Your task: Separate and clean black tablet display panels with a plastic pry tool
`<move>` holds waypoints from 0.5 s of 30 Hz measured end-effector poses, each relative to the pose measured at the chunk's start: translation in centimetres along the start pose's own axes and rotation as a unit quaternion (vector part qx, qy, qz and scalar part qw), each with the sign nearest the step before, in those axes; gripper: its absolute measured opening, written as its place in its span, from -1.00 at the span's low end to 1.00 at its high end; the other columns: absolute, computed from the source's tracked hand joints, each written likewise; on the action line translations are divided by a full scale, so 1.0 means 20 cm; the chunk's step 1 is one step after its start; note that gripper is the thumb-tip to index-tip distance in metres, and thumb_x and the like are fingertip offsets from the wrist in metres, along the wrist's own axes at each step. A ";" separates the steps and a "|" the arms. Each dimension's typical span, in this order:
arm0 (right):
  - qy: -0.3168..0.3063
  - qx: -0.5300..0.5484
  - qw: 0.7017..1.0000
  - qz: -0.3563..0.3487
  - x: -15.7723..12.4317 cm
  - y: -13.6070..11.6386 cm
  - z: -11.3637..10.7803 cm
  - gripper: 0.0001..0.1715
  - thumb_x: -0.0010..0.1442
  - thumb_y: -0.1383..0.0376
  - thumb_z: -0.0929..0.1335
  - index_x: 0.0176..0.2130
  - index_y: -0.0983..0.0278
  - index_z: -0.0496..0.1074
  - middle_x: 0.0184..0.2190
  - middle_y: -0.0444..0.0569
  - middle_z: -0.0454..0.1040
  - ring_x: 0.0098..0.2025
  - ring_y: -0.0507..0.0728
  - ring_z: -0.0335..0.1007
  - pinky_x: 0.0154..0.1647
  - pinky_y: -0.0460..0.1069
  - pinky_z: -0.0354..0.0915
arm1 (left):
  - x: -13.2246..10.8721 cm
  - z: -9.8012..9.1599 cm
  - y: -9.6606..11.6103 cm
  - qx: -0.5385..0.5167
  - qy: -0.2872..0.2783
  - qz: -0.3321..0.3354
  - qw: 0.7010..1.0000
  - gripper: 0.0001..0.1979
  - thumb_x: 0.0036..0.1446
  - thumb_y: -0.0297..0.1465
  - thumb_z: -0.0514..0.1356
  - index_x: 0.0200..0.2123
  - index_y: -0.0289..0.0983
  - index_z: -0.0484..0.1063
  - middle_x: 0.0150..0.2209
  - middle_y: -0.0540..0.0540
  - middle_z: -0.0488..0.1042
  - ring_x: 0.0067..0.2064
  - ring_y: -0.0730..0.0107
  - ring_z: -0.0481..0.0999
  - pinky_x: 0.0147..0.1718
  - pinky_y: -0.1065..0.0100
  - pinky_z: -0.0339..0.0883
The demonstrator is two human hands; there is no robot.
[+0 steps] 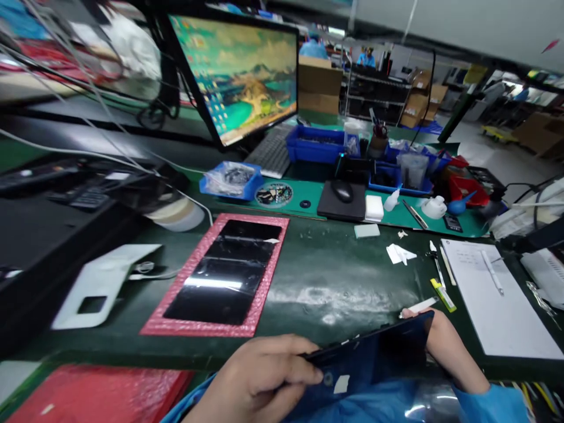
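Note:
My left hand [264, 379] grips the near left edge of a dark tablet-like panel [365, 364], and my right hand [445, 346] holds its far right side. The panel is tilted above the dark green bench mat [335, 288] and has a small white label on its back. A white strip [418, 305] lies just beyond my right fingertips. Ahead on the left, a black glass panel [220, 273] rests on a pink bubble-wrap sheet [176, 299].
A white sheet with a pen [493, 294] lies right, beside small tools. A red padded bag [101, 396] sits near left. Beyond stand blue bins [315, 144], a keyboard [271, 153], a mouse [342, 191] and a monitor [233, 76]. Co-workers in blue [314, 48] stand farther back.

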State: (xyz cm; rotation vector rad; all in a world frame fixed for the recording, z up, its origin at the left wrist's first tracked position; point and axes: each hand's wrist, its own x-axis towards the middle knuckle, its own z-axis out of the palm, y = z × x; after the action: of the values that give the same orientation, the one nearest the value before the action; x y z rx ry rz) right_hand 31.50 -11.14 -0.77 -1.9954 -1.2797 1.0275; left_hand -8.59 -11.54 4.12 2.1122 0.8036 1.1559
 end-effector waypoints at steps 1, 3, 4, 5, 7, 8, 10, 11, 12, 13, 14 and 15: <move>0.001 0.004 1.000 -0.004 0.00 0.00 0.00 -0.50 0.11 -0.18 0.55 -0.52 0.14 0.64 -0.57 -0.03 0.66 -0.44 0.32 0.59 -0.39 0.11 0.45 | 0.01 -0.01 0.00 -0.005 0.002 0.004 1.000 -0.48 0.29 -0.66 0.28 0.04 0.12 0.72 -0.09 0.07 0.94 -0.24 0.38 0.95 -0.14 0.60 0.77; 0.005 0.012 1.000 -0.015 0.01 -0.01 -0.01 -0.55 0.05 -0.16 0.57 -0.48 0.15 0.71 -0.49 0.04 0.76 -0.31 0.42 0.72 -0.33 0.13 0.54 | 0.04 -0.01 0.00 -0.019 0.004 0.007 1.000 -0.46 0.28 -0.66 0.27 0.05 0.13 0.70 -0.10 0.09 0.93 -0.26 0.39 0.94 -0.18 0.60 0.76; 0.007 0.015 1.000 -0.021 0.01 -0.01 -0.02 -0.55 0.04 -0.15 0.57 -0.44 0.15 0.75 -0.44 0.07 0.81 -0.23 0.47 0.77 -0.30 0.14 0.58 | 0.04 -0.01 0.00 -0.024 0.007 0.008 1.000 -0.45 0.27 -0.66 0.27 0.05 0.14 0.70 -0.11 0.09 0.92 -0.27 0.39 0.93 -0.20 0.59 0.75; 0.010 0.018 0.999 -0.027 0.02 -0.01 -0.02 -0.55 0.04 -0.16 0.57 -0.40 0.15 0.78 -0.39 0.09 0.84 -0.16 0.50 0.80 -0.26 0.15 0.61 | 0.05 -0.01 0.00 -0.026 0.011 0.006 1.000 -0.45 0.26 -0.66 0.27 0.05 0.15 0.69 -0.12 0.09 0.92 -0.26 0.38 0.93 -0.21 0.58 0.74; 0.008 0.021 0.999 -0.034 0.03 0.00 -0.03 -0.53 0.04 -0.16 0.58 -0.34 0.16 0.82 -0.37 0.08 0.86 -0.13 0.51 0.81 -0.21 0.16 0.65 | 0.05 0.00 0.00 -0.029 0.013 0.000 0.999 -0.45 0.27 -0.66 0.27 0.05 0.16 0.69 -0.11 0.09 0.92 -0.25 0.36 0.93 -0.20 0.55 0.74; 0.006 0.023 0.999 -0.036 0.03 0.01 -0.03 -0.53 0.04 -0.15 0.59 -0.32 0.16 0.83 -0.38 0.06 0.85 -0.16 0.50 0.80 -0.20 0.16 0.66 | 0.05 0.00 0.00 -0.032 0.013 -0.001 0.999 -0.45 0.27 -0.66 0.27 0.04 0.17 0.70 -0.11 0.10 0.92 -0.25 0.37 0.93 -0.20 0.55 0.74; 0.004 0.027 0.999 -0.035 0.04 0.04 -0.03 -0.52 0.04 -0.14 0.61 -0.29 0.18 0.84 -0.46 0.00 0.79 -0.24 0.46 0.77 -0.16 0.17 0.67 | 0.06 0.01 -0.01 -0.041 0.009 -0.005 0.999 -0.44 0.27 -0.67 0.28 0.04 0.17 0.71 -0.11 0.10 0.93 -0.25 0.37 0.93 -0.21 0.55 0.73; 0.004 0.028 0.999 -0.034 0.04 0.06 -0.02 -0.52 0.05 -0.14 0.61 -0.29 0.18 0.83 -0.52 -0.04 0.74 -0.29 0.43 0.75 -0.15 0.18 0.67 | 0.06 0.01 -0.01 -0.046 0.008 -0.008 0.999 -0.43 0.25 -0.68 0.28 0.03 0.17 0.72 -0.12 0.11 0.93 -0.26 0.37 0.93 -0.22 0.55 0.72; 0.005 0.029 0.999 -0.032 0.04 0.08 -0.02 -0.53 0.06 -0.14 0.60 -0.30 0.18 0.83 -0.58 -0.08 0.68 -0.33 0.41 0.73 -0.16 0.18 0.67 | 0.07 0.01 -0.02 -0.051 0.010 -0.010 0.999 -0.43 0.24 -0.68 0.29 0.01 0.17 0.73 -0.13 0.11 0.92 -0.27 0.38 0.92 -0.24 0.56 0.70; 0.009 0.026 0.999 -0.030 0.04 0.10 -0.01 -0.54 0.06 -0.15 0.59 -0.33 0.17 0.82 -0.63 -0.11 0.62 -0.37 0.40 0.71 -0.17 0.19 0.67 | 0.07 0.01 -0.02 -0.055 0.011 -0.014 0.998 -0.43 0.23 -0.69 0.30 0.00 0.16 0.75 -0.14 0.12 0.92 -0.28 0.39 0.92 -0.24 0.56 0.69; 0.016 0.019 0.999 -0.031 0.05 0.12 -0.01 -0.56 0.07 -0.14 0.58 -0.36 0.16 0.80 -0.67 -0.13 0.57 -0.39 0.39 0.69 -0.19 0.19 0.67 | 0.07 0.01 -0.02 -0.057 0.012 -0.020 0.998 -0.44 0.23 -0.69 0.30 -0.01 0.16 0.76 -0.15 0.12 0.92 -0.29 0.40 0.91 -0.24 0.56 0.69; 0.023 0.010 0.999 -0.033 0.05 0.13 -0.01 -0.59 0.06 -0.12 0.57 -0.40 0.15 0.79 -0.68 -0.12 0.56 -0.39 0.40 0.70 -0.21 0.18 0.66 | 0.06 0.01 -0.03 -0.059 0.013 -0.027 0.998 -0.44 0.23 -0.69 0.31 -0.03 0.16 0.78 -0.15 0.12 0.92 -0.29 0.40 0.91 -0.24 0.56 0.68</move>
State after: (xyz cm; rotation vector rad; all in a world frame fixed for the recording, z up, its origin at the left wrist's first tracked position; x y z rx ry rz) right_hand 33.23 -11.34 -3.04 -1.9375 -1.2981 0.9547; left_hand -7.92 -10.28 4.24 1.9721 0.7798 1.1761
